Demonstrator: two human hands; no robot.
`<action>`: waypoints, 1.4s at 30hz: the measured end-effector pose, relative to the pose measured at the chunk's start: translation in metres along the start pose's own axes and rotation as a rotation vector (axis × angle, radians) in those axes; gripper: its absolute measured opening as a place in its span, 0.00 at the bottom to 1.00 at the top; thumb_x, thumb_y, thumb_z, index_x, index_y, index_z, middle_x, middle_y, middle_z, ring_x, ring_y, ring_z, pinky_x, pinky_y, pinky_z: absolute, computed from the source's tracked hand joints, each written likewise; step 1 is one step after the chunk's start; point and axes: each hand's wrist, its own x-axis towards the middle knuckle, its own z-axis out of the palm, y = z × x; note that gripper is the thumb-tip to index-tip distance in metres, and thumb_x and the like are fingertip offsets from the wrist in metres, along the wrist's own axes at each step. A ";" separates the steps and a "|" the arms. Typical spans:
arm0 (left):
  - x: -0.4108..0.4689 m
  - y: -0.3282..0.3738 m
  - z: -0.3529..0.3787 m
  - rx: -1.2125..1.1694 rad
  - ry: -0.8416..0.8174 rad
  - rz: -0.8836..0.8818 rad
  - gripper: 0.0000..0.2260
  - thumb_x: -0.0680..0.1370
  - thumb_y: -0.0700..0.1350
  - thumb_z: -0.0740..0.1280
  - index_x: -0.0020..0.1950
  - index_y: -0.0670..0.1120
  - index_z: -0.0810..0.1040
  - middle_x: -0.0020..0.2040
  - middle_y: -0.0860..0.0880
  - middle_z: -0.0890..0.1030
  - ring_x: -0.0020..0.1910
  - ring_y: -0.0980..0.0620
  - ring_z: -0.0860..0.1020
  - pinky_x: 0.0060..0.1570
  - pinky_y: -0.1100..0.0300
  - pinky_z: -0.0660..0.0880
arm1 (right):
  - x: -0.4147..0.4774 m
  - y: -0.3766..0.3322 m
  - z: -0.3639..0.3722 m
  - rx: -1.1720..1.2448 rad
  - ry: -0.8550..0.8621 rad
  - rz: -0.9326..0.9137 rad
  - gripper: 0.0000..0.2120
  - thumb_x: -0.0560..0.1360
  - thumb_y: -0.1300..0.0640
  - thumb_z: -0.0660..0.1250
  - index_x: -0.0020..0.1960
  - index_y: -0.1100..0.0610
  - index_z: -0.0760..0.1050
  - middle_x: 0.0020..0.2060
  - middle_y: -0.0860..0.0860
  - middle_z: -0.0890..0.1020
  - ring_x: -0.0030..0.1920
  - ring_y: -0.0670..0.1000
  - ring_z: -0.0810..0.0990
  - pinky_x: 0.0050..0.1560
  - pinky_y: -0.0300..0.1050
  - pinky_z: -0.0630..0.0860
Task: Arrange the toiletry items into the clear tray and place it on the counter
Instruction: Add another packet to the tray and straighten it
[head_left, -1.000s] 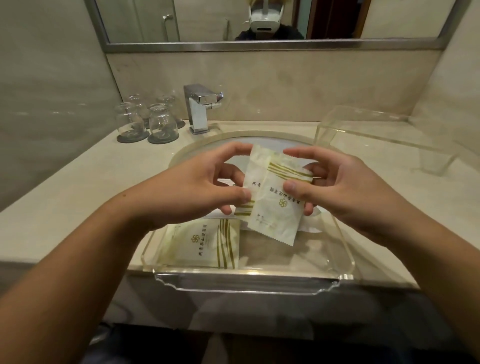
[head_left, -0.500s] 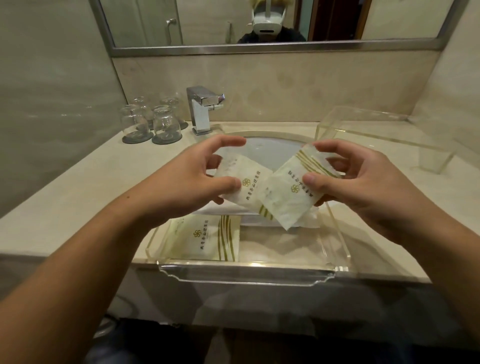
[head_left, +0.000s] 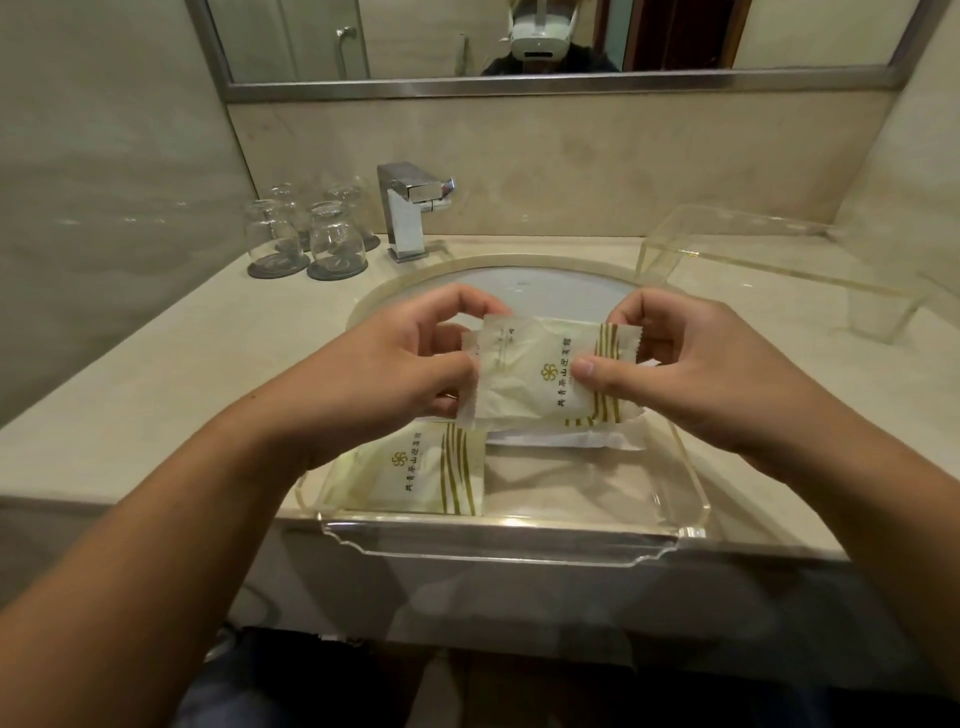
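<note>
My left hand (head_left: 395, 374) and right hand (head_left: 691, 364) now pinch one white gold-striped sachet (head_left: 545, 374), bearing a gold pinwheel logo and unreadable characters, flat above the clear acrylic tray (head_left: 691, 514).

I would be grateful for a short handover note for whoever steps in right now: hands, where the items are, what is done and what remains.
Left hand: pinching the left edge of the held packet.
Right hand: pinching its right edge, thumb on top. A second packet edge peeks out behind the left end.
Clear tray: on the counter's front edge before the sink, overhanging slightly.
Done: one striped packet lies flat in the tray's left half; something white lies at its back.
Left: lay the held packets in the tray's free right half, then set the tray in place on the counter.
</note>
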 end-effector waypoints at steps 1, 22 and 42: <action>0.000 -0.001 -0.001 -0.008 -0.020 -0.006 0.15 0.81 0.34 0.64 0.59 0.52 0.80 0.56 0.38 0.85 0.46 0.48 0.83 0.48 0.57 0.81 | 0.000 0.000 0.000 0.003 -0.015 -0.001 0.15 0.69 0.50 0.78 0.49 0.56 0.78 0.43 0.48 0.89 0.43 0.48 0.88 0.43 0.46 0.85; 0.004 -0.008 -0.001 0.562 -0.017 0.044 0.06 0.76 0.49 0.75 0.52 0.58 0.85 0.43 0.59 0.86 0.44 0.63 0.83 0.40 0.72 0.77 | -0.012 -0.011 0.009 -0.622 -0.280 -0.101 0.22 0.72 0.34 0.66 0.65 0.35 0.77 0.54 0.36 0.79 0.51 0.42 0.79 0.50 0.38 0.75; 0.001 -0.010 0.016 0.871 -0.094 0.101 0.16 0.76 0.59 0.72 0.63 0.61 0.80 0.54 0.63 0.77 0.52 0.63 0.76 0.46 0.74 0.70 | -0.018 -0.013 0.014 -0.714 -0.327 -0.121 0.24 0.73 0.35 0.69 0.67 0.36 0.74 0.58 0.39 0.75 0.58 0.43 0.75 0.60 0.43 0.75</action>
